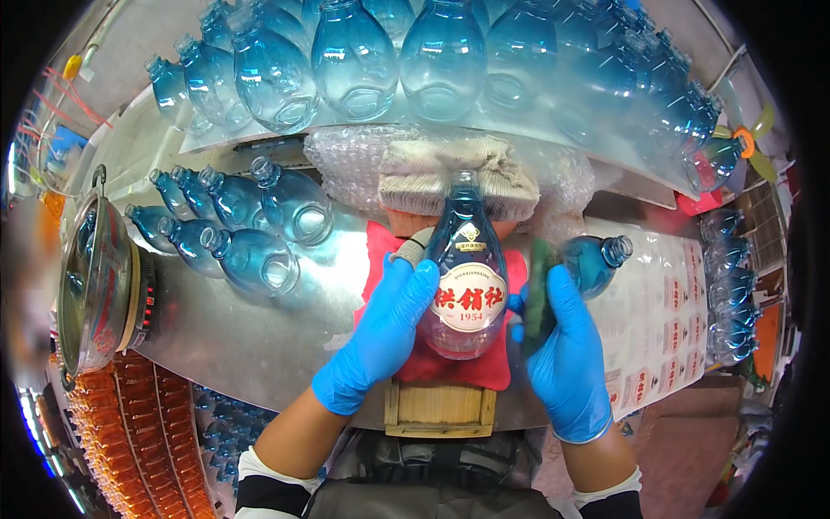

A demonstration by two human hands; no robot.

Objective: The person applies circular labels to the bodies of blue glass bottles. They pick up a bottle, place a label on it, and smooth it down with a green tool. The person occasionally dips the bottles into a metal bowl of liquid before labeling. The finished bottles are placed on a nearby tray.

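Note:
A blue glass bottle [464, 233] lies on a red cloth [493, 372], its neck pointing away from me against a folded whitish cloth [458, 177]. It carries a round cream label with red characters and a small gold emblem. My left hand [380, 320], in a blue glove, is closed on the bottle's left side. A greyish piece [413, 248] shows at its fingers; I cannot make out what it is. My right hand [571, 363], also gloved, grips a dark green scouring pad [539, 294] just right of the bottle, apart from it. Another blue bottle [592, 264] lies beyond that hand.
Several blue bottles [233, 203] lie on the metal table [207, 320] at left; many more [441, 60] stand along the back. A printed label sheet [661, 320] lies at right. At left is a pot with a glass lid [91, 285]. A wooden block [439, 408] sits at the near edge.

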